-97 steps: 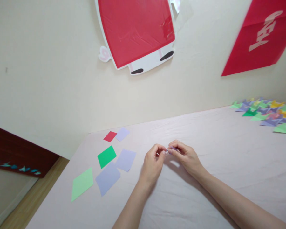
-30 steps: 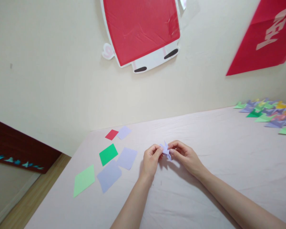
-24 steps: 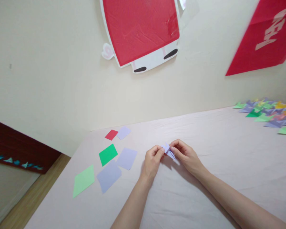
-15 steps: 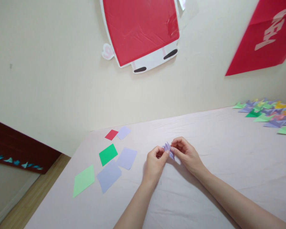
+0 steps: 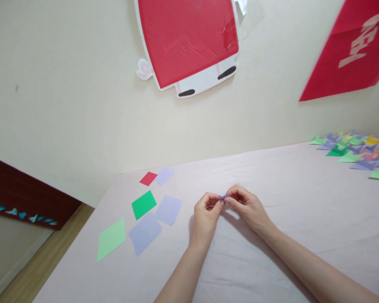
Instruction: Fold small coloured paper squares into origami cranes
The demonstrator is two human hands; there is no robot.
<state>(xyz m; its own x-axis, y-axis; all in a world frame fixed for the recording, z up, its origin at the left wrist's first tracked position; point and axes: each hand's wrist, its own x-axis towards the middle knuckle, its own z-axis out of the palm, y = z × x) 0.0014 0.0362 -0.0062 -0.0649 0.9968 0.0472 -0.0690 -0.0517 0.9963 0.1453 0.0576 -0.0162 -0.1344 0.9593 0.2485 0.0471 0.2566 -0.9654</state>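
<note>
Between my two hands, just above the pale tabletop cover, is a small piece of folded purple paper [image 5: 223,197]. My left hand [image 5: 208,208] pinches its left side between thumb and fingers. From the right, my right hand [image 5: 244,204] pinches the other side, its fingertips almost meeting those of the left. Only a thin strip of the purple paper shows; the fingers cover most of it, so its full shape is hidden.
Left of my hands lie loose paper sheets: light green [image 5: 111,239], dark green [image 5: 144,205], red [image 5: 148,179] and several purple ones [image 5: 145,233]. Folded coloured paper pieces [image 5: 350,157] crowd the far right. A wall [image 5: 82,105] with red decorations [image 5: 189,38] rises behind the covered surface [image 5: 271,265].
The folded purple paper, which stood up with pointed flaps showing, now appears as a thin strip. My right fingers have closed in nearer to my left fingers.
</note>
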